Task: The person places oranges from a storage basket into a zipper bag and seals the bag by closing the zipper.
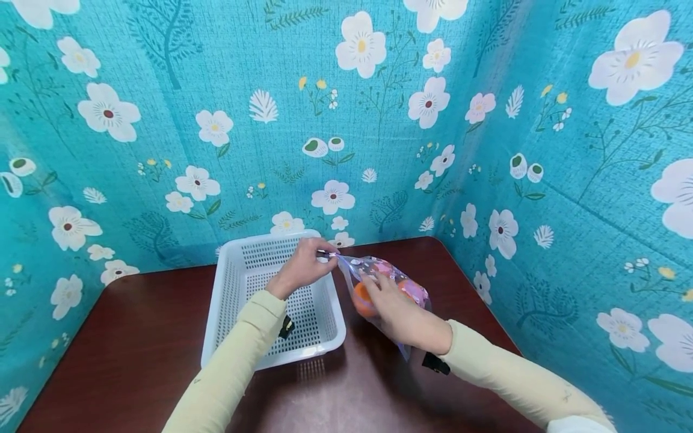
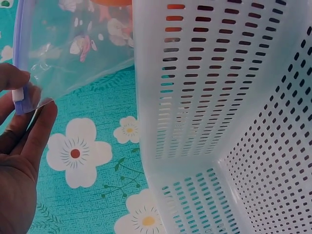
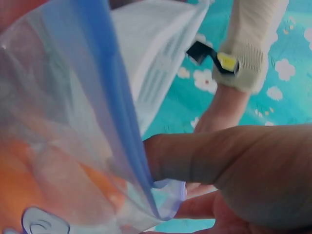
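Observation:
A clear zip bag (image 1: 387, 270) printed with pink and white figures stands to the right of the basket, with orange round things (image 1: 364, 299) inside. My left hand (image 1: 308, 263) pinches the far end of its zip edge, thumb and fingers at the small white slider (image 2: 18, 94). My right hand (image 1: 400, 310) lies over the near side of the bag and grips its mouth. Close by in the right wrist view, the right thumb (image 3: 190, 156) meets the blue zip strip (image 3: 117, 87), with fingers below it. The bag's underside is hidden.
A white perforated plastic basket (image 1: 330, 294) stands left of the bag, under my left forearm. Both are on a dark reddish table (image 1: 157, 313). Blue-green flowered cloth (image 1: 281, 138) hangs behind the table and along its right side.

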`<state>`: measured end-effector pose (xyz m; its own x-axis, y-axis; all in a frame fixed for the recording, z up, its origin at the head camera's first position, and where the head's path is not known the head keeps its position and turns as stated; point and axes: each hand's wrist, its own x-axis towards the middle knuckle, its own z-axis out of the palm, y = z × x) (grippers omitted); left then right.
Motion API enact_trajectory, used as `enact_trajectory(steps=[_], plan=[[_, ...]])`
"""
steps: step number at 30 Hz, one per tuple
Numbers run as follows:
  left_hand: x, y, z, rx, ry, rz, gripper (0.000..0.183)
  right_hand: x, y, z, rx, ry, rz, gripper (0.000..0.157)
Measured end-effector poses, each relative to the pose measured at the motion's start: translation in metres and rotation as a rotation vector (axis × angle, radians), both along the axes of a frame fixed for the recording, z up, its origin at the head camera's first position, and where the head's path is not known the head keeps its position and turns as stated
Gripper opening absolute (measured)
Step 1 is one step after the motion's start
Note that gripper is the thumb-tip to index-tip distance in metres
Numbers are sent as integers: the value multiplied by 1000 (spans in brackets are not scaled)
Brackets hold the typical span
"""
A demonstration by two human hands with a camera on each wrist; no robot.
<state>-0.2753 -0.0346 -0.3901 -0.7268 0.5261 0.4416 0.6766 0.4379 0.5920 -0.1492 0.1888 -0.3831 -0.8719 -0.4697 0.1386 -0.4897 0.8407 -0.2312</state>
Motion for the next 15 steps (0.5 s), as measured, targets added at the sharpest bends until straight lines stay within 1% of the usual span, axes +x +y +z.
enact_trajectory(steps=[1,3,4,6,8,10,13,15], plan=[[0,0,0,8,0,-3,15,-1,3,2,-2,35,7,84],[1,0,-1,27,0,-13,15,-3,9,7,8,67,-6,87],[1,0,-2,39,5,-17,14,-4,13,11,6,60,-19,89],[0,1,-2,64,16,-29,14,-7,20,18,-3,16,-49,89],[0,2,-3,88,29,-42,13,-11,29,24,-24,-50,-95,77],[0,3,-4,111,44,-48,12,-16,38,29,-46,-85,-122,58],[1,4,-4,148,56,-61,10,-25,51,35,-61,-83,-154,30],[1,6,-4,166,58,-66,10,-31,58,37,-65,-59,-156,20]])
